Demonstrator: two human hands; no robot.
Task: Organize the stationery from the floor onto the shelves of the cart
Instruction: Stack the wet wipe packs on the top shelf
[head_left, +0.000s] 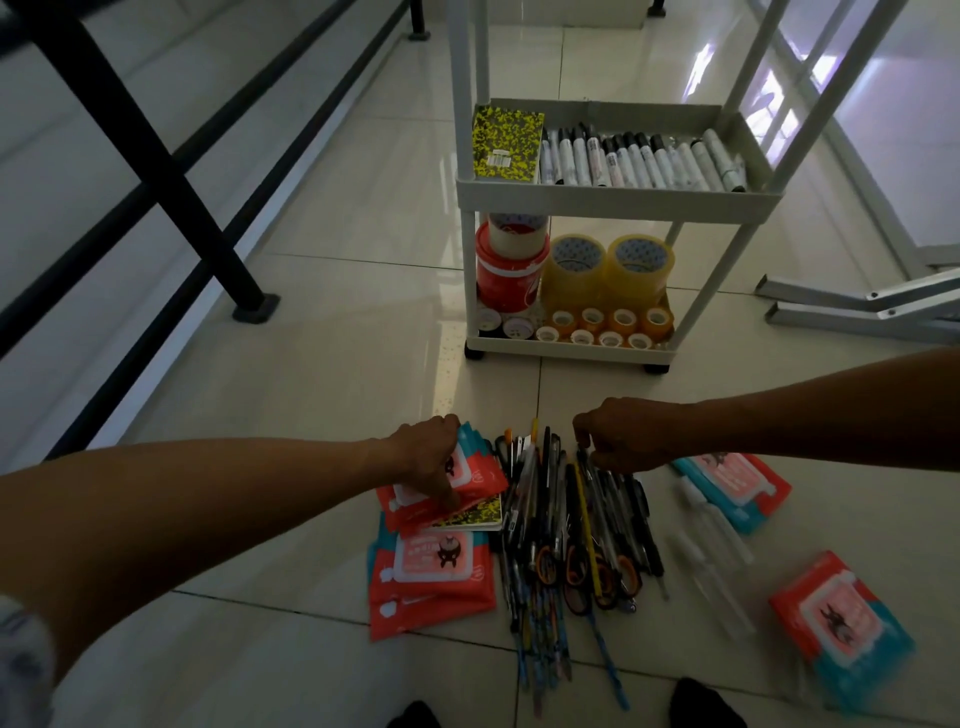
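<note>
Now, left hand (431, 452): fingers curled on the top red packet (475, 475) of the stack.
Right hand (623, 434): fingertips pinching a pen (589, 470) in the floor pile.
Cart (618, 196): markers (639, 156) above, tape rolls (608, 265) below.

The cart (618, 195) is white. On its upper shelf, a notebook (506, 143) is yellow with black speckles, beside white markers (644, 158) with black caps. Below stand a red-and-white tape roll (511, 270), two clear yellowish rolls (608, 273) and small amber rolls (605, 325). On the pale tiled floor (332, 364), wipe packs (434, 574) are coral and teal; scissors (602, 569) have orange-and-black handles. The railing (156, 156) at left is black.
</note>
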